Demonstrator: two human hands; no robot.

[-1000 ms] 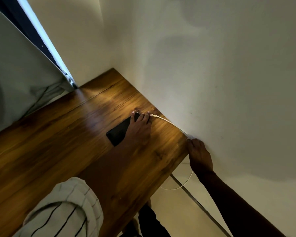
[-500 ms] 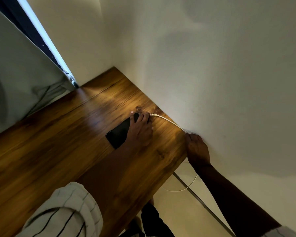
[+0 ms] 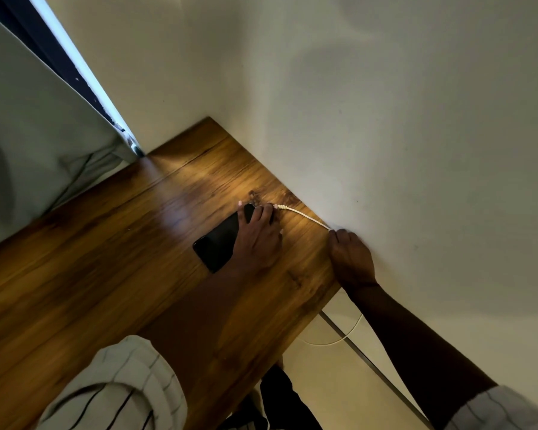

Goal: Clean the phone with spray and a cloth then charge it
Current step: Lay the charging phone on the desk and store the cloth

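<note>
Presses the black phone point(image 3: 219, 242) flat on the wooden worktop point(image 3: 106, 274) with the left hand point(image 3: 258, 237), fingers spread and fairly straight across its far end, palm over its right edge, near end bare to the left of the wrist. Pinches the white cable point(image 3: 305, 216) in the curled right hand point(image 3: 350, 259), just right of the left hand, tight against the pale wall point(image 3: 385, 135) at the worktop's corner. Leads the cable from the right hand's fingertips across the wood to the left hand's fingertips at the phone's far end. Cannot tell whether plugged in: joint hidden under the fingers. More cable in a hanging loop below the right hand, under the worktop. Striped sleeve point(image 3: 121, 383) bunched up on the left forearm.
</note>
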